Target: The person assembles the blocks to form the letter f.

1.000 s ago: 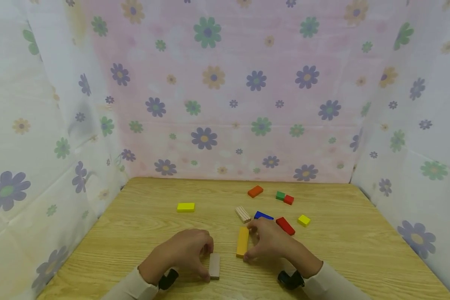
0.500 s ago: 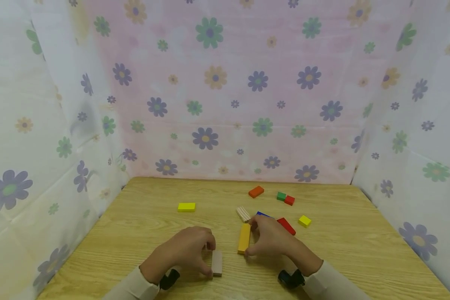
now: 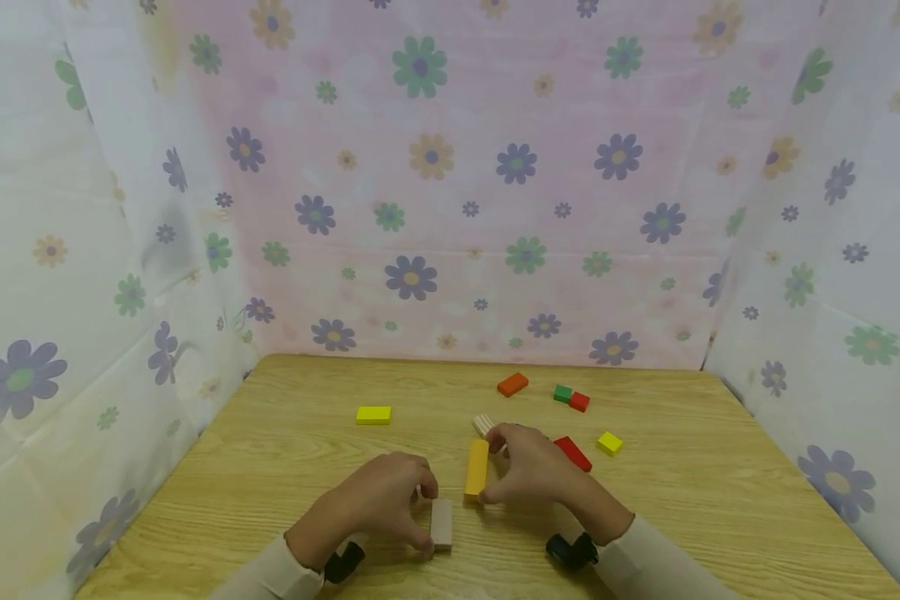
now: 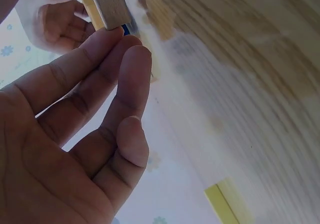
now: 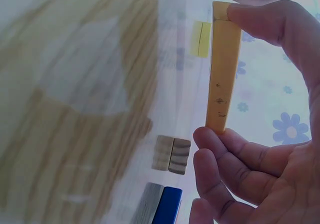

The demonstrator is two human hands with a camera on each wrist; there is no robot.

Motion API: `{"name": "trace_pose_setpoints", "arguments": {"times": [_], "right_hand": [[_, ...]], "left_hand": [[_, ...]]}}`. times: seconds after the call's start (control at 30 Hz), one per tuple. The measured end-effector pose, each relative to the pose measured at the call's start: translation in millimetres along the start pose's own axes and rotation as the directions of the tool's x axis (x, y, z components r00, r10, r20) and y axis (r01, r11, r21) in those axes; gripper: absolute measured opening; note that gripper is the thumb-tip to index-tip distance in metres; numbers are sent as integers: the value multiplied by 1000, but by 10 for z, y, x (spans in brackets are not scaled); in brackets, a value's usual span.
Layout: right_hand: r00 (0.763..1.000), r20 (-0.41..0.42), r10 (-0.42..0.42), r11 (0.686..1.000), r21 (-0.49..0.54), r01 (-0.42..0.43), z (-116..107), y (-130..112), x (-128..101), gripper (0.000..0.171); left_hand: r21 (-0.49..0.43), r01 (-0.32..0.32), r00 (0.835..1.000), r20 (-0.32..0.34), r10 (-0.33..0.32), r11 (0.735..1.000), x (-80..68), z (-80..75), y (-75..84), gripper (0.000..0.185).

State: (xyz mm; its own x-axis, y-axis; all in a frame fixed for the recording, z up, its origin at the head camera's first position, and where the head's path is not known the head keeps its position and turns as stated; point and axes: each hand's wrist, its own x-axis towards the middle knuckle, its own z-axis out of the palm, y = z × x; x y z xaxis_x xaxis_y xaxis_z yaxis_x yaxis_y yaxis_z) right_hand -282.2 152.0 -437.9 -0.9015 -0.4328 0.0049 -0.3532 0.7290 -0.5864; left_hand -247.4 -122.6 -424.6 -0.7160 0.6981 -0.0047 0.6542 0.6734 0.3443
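One pale bare-wood bar (image 3: 442,525), slim and square-edged, was pinched end to end by the left hand (image 3: 378,502) at the wood-grained table (image 3: 270,467). Near it, I saw the right hand (image 3: 534,471) pinching a dark-flecked orange bar (image 3: 476,471) the same way, while a ridged wooden block (image 3: 482,424) lay just beyond.

"What's moved?"
"The left hand (image 3: 378,500) has brought the plain wooden block (image 3: 442,525) rightward; the right hand (image 3: 532,468) has carried the orange block (image 3: 476,470) leftward. They're closer together now."
"Anything else?"
"The right hand now hides most of the blue block (image 5: 167,206) from the head view."
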Motion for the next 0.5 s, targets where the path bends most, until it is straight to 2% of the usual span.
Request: {"name": "trace_pose_setpoints", "arguments": {"times": [0.27,0.5], "right_hand": [[1000,-8,-23,1000,9,23,38,-50,60,76],[1000,6,-1,1000,-18,1,83,-57,121,77]], "left_hand": [[-24,7,1000,3,-7,1000,26,9,46,45],[-55,-1,1000,17,2,999,56,6,55,46]]}}
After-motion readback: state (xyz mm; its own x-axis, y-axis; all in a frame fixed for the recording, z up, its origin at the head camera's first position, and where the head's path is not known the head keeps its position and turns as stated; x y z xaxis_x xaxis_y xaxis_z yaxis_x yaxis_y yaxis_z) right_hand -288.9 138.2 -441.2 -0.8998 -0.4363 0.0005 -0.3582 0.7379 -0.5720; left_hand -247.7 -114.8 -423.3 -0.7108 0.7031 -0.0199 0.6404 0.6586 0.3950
